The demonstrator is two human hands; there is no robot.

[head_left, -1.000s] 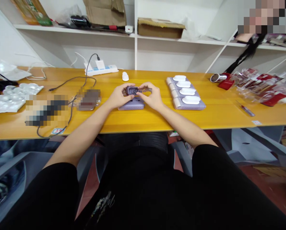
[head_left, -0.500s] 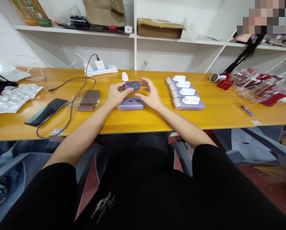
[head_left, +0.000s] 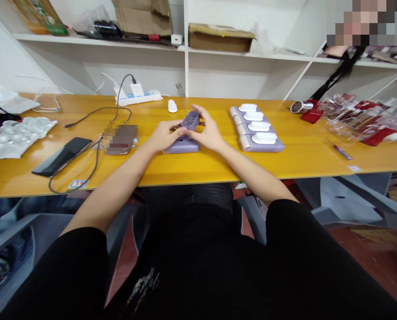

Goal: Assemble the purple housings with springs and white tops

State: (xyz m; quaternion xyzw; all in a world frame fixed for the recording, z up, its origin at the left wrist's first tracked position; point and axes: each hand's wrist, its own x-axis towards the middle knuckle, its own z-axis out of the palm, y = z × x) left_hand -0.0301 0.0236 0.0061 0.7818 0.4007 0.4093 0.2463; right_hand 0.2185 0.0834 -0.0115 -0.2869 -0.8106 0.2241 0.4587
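Note:
A small purple open casing (head_left: 191, 120) is held tilted between both hands above the yellow table. My left hand (head_left: 167, 134) grips its left side with thumb and fingers. At its right side, my right hand (head_left: 209, 129) closes its thumb and fingers on it. Under the hands a larger purple case (head_left: 187, 146) lies on the table, partly hidden. A thin coiled spring (head_left: 181, 92) shows just behind the casing. Farther back lies a white oval piece (head_left: 172, 106). To the right, several purple cases (head_left: 280, 146) stand in a row with white oval pieces on top.
On the left are a black phone (head_left: 62, 156), a grey cable (head_left: 97, 165), a dark blurred object (head_left: 122, 141) and bubble packaging (head_left: 10, 138). A power strip (head_left: 152, 96) lies behind. At right are a screwdriver (head_left: 342, 152) and red-and-clear parts (head_left: 368, 115).
The small casing has turned from level to tilted and moved slightly right. My right hand has closed onto it. The coiled spring has shifted left.

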